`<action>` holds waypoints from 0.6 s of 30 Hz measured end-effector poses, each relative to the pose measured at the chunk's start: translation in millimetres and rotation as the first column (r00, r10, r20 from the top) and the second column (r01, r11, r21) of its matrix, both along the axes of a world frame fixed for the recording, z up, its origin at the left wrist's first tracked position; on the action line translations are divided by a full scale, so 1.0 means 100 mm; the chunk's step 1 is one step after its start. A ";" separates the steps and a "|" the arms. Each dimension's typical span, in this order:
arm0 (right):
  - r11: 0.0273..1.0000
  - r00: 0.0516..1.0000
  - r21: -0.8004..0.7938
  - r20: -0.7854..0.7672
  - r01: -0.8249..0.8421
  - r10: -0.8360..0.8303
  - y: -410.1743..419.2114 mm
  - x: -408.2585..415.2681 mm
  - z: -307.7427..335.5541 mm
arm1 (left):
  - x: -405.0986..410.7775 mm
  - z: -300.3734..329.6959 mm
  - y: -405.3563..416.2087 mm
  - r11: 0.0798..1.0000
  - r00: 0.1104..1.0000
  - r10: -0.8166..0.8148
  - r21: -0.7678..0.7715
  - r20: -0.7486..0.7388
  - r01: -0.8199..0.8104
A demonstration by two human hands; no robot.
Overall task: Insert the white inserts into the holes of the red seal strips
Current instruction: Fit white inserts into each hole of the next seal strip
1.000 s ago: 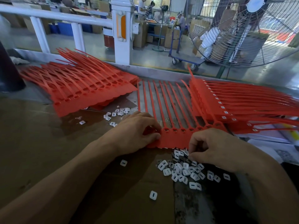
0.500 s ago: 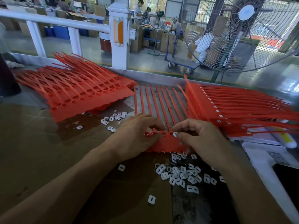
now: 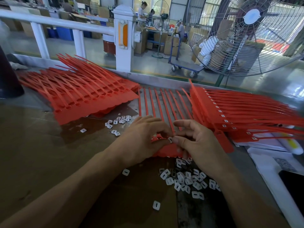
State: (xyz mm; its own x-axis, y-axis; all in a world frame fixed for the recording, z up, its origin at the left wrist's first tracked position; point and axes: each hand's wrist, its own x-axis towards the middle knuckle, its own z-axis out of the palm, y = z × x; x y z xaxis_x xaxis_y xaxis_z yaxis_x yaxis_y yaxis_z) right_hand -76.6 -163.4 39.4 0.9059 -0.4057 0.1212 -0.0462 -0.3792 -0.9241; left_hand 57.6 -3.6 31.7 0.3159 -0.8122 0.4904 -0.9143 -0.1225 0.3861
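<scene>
Both hands met over a red seal strip sheet lying flat at the middle of the surface. The right hand pinched one white insert at the sheet's row of holes — the left hand, fingers curled, gripped the sheet beside it. Loose white inserts lay heaped just nearer the person; stacks of red strips flanked the sheet.

Single head-worn camera, wide angle, looks forward and down from close above counter; both hands near centre, railing and fan beyond far edge.
</scene>
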 end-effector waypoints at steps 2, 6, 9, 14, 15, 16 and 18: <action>1.000 0.999 0.010 0.017 0.027 -0.028 0.01 0.01 -0.02 | -0.01 0.00 0.00 1.000 1.000 0.013 0.001 0.003 -0.013; 0.998 0.998 0.042 0.035 0.051 -0.052 0.04 0.03 -0.03 | -0.02 0.01 0.01 0.999 0.999 0.035 0.020 0.012 -0.036; 0.997 0.998 0.050 0.033 0.056 -0.058 0.06 0.04 -0.02 | -0.02 0.03 0.01 0.998 0.998 0.050 0.036 0.039 -0.051; 0.998 0.999 0.034 0.029 0.043 -0.044 0.07 0.04 -0.04 | -0.02 0.03 0.01 0.998 0.997 0.057 0.036 0.055 -0.059; 0.999 0.999 0.026 0.028 0.040 -0.040 0.07 0.04 -0.04 | -0.02 0.03 0.01 0.997 0.997 0.061 0.039 0.054 -0.063; 0.999 0.999 0.018 0.028 0.035 -0.035 0.07 0.04 -0.05 | -0.01 0.02 0.01 0.997 0.996 0.066 0.043 0.051 -0.069; 1.000 0.999 -0.010 0.030 0.025 -0.025 0.08 0.04 -0.06 | 0.00 0.02 0.02 0.996 0.996 0.084 0.037 0.033 -0.085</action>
State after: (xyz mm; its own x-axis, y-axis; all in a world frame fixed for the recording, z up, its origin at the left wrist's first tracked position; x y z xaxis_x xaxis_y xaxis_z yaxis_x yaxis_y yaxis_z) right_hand -72.2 -155.8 33.5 0.8915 -0.4268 0.1521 -0.0284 -0.3878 -0.9213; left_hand 58.1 -1.5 33.7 0.3695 -0.8014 0.4704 -0.9115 -0.2141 0.3512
